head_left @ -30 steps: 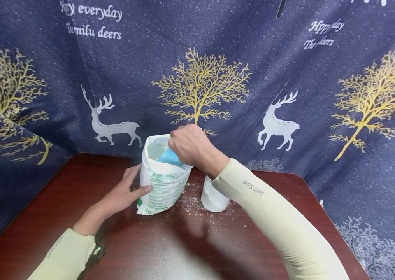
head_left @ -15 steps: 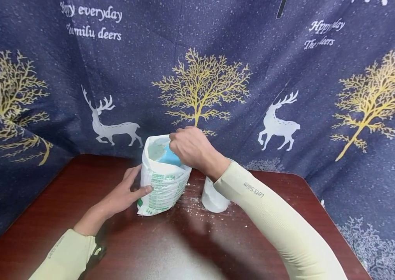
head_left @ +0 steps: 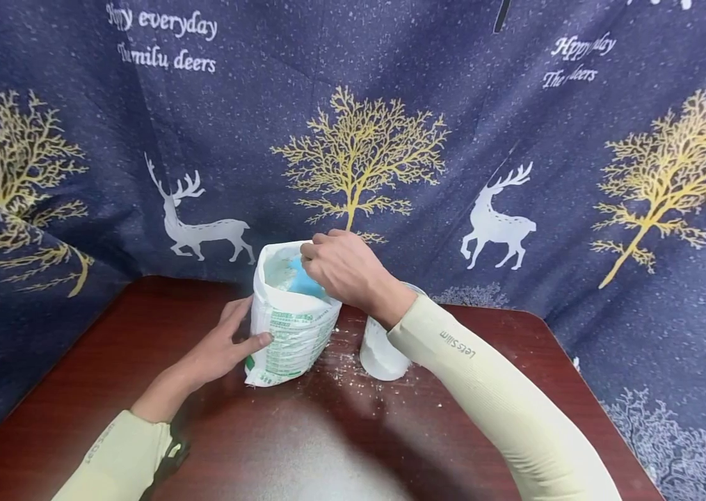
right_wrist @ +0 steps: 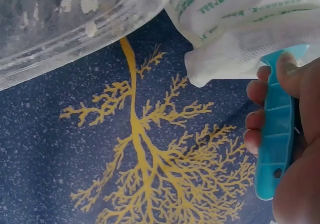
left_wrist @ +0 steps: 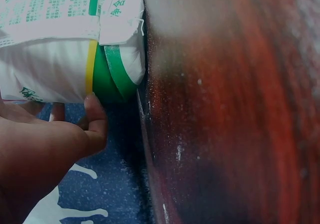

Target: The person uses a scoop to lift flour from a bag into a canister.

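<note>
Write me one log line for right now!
left hand: holds green-printed white bag | right hand: grips blue scoop, dipped into bag | cylindrical canister: beside bag | white crumbs: on table

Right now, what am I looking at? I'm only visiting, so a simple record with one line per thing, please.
bag: white with green print, standing open at the top
left hand: rests against the bag's side
right hand: grip round the handle of a blue scoop
scoop end: inside the bag's mouth
tub: beside the bag, partly hidden by the right arm
table: red-brown, white crumbs between bag and tub
</note>
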`<control>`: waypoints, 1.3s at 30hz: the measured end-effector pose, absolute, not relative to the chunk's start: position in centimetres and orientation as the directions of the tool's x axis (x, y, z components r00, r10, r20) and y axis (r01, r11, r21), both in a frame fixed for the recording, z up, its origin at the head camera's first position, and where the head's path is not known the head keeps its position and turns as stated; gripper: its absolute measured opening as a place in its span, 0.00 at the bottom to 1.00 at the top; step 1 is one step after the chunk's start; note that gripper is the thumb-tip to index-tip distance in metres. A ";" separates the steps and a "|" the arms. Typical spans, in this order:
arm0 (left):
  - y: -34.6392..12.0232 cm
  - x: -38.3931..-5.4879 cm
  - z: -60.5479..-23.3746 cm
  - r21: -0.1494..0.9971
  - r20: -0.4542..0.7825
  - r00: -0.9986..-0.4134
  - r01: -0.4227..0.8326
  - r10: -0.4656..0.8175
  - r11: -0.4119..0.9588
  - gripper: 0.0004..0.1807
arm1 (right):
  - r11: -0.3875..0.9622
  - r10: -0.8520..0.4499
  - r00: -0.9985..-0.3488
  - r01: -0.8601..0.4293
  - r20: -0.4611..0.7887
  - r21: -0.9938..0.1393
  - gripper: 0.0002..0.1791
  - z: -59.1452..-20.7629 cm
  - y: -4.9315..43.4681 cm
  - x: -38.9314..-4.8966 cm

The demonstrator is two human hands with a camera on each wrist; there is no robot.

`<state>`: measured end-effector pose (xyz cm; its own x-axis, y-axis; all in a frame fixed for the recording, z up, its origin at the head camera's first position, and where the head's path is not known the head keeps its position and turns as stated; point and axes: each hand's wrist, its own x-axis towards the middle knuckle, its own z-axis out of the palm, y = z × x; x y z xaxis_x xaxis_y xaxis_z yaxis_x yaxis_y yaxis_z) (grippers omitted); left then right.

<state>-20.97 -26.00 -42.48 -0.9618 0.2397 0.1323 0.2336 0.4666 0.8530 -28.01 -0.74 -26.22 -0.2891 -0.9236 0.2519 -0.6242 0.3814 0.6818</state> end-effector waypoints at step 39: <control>-26.1 -21.0 -42.7 0.860 0.125 -0.964 0.224 0.237 0.458 0.50 | 0.580 -0.812 -0.407 -0.652 0.419 0.489 0.10 -26.8 0.8 -27.0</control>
<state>-21.00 -26.07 -42.74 -0.9635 0.2366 0.1251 0.2243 0.4585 0.8600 -26.99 0.78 -26.76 -0.4074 -0.8115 0.4188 -0.6518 0.5796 0.4890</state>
